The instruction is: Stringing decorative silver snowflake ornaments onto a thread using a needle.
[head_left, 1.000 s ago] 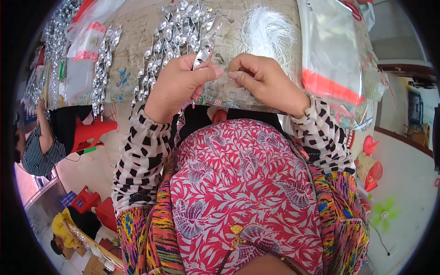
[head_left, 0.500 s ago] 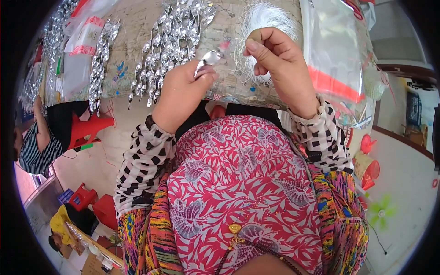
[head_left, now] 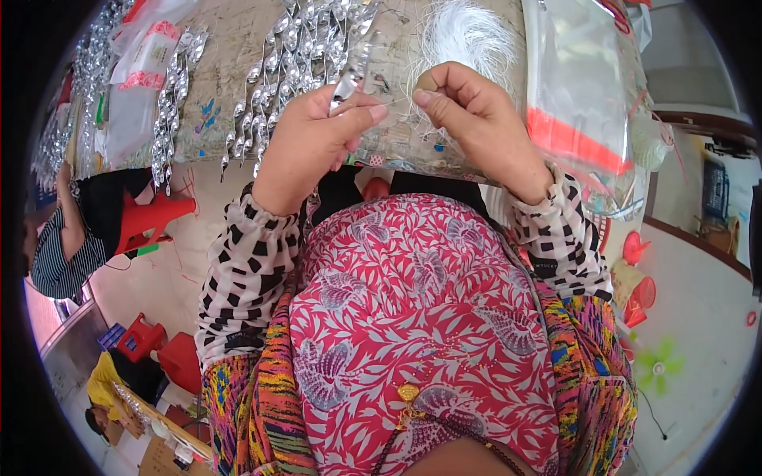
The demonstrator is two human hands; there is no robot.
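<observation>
My left hand (head_left: 311, 135) is closed on a shiny silver spiral strip (head_left: 348, 86), its thumb pointing to the right and the strip standing up past the fingers. A fine thread (head_left: 398, 101) seems to run from it across to my right hand (head_left: 476, 115), where thumb and forefinger pinch the other end. Just beyond the right hand lies a loose bundle of white thread (head_left: 468, 38). Several twisted silver strips (head_left: 298, 55) are spread on the worktable (head_left: 397, 147) beyond my left hand.
Clear plastic bags (head_left: 578, 87) with a red band lie at the right of the table. To the left are another plastic sleeve (head_left: 139, 103) and more silver strips (head_left: 171, 111). A person in a striped top (head_left: 67, 250) sits beside a red stool (head_left: 151, 218).
The left thumb has swung to the right and the silver strip now stands more upright. My right hand has come slightly lower and to the left, nearer the left hand.
</observation>
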